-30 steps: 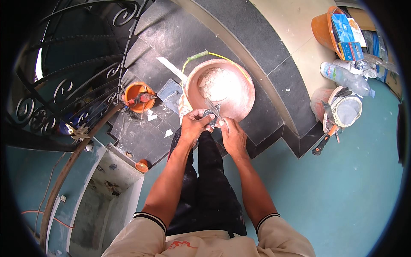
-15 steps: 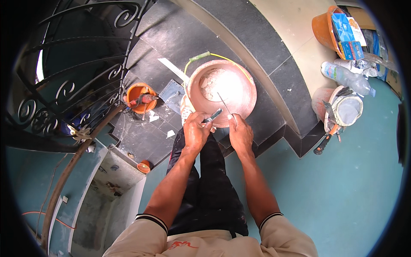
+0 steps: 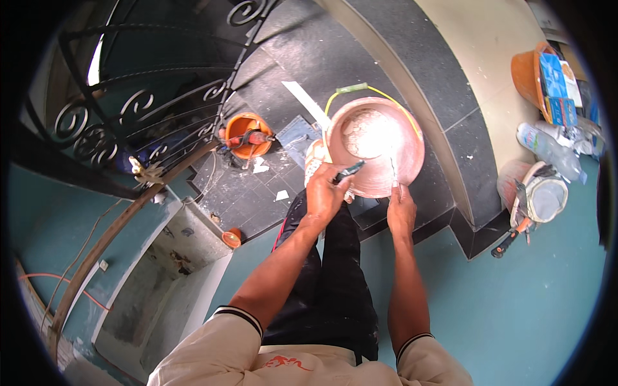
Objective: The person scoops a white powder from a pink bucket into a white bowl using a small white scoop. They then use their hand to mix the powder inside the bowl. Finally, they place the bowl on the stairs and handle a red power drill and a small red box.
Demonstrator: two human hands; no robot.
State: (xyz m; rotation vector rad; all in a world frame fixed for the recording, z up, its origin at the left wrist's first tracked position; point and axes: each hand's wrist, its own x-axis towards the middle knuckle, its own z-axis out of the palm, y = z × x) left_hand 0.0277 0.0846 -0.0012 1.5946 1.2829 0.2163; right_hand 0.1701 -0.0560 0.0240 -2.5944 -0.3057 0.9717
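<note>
A pale pinkish bucket [image 3: 414,159] with a yellow-green handle stands ahead of my legs, with a whitish mass of powder or paste [image 3: 364,132] in it, brightly lit on one side. My left hand [image 3: 324,195] is closed around a small dark teal tool [image 3: 349,172] at the bucket's near left rim; its exact kind I cannot make out. At the near right rim, my right hand [image 3: 402,211] pinches a thin, narrow-bladed tool [image 3: 394,172] that points into the bucket. The two hands are apart.
Left stand an orange bucket [image 3: 235,123] with a red power tool [image 3: 252,138] across it and a black scrolled railing [image 3: 161,93]. A pale flat strip [image 3: 305,101] leans beside the pink bucket. Right are plastic bottles [image 3: 546,148], a container with tools [image 3: 515,177] and dark step edges [image 3: 460,128].
The view has shifted, so the scene sits farther right and lower. My hands have moved apart, and the thin tool in my right hand now points over the bucket's right side.
</note>
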